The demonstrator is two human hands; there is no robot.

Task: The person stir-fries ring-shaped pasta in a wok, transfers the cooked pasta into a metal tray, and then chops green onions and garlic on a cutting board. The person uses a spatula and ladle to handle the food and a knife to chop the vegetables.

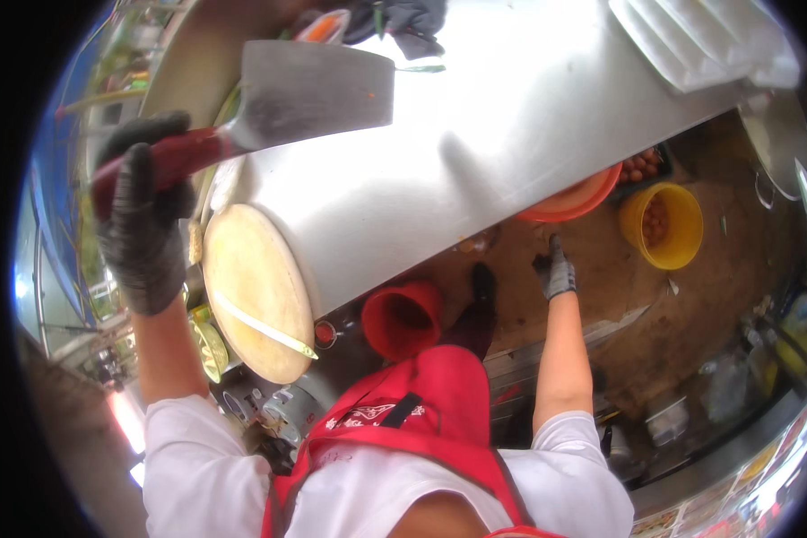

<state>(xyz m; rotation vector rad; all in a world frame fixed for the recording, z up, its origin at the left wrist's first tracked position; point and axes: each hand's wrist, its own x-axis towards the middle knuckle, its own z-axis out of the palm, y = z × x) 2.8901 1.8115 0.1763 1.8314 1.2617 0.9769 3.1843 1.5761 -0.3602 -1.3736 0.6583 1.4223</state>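
My left hand point(144, 222), in a dark glove, is raised and grips the red-brown handle of a cleaver point(319, 87). The broad blade points right, above a stainless steel worktop point(390, 202). Below that hand is a round chopping board point(259, 289) with a pale green stalk point(265, 326) lying across it. My right hand point(557, 272), gloved in grey, reaches out beyond the worktop's near edge. It holds nothing; one finger is extended and the others are partly hidden. Just ahead of it in the picture is an orange-red basin point(571, 202), partly under the worktop.
A yellow bucket point(679, 235) and a dark crate hold eggs point(639, 165). On the floor by my legs is a red bucket point(403, 319). White ridged trays point(706, 40) lie at upper right. Dark cloth or plastic point(403, 23) sits at the worktop's far side.
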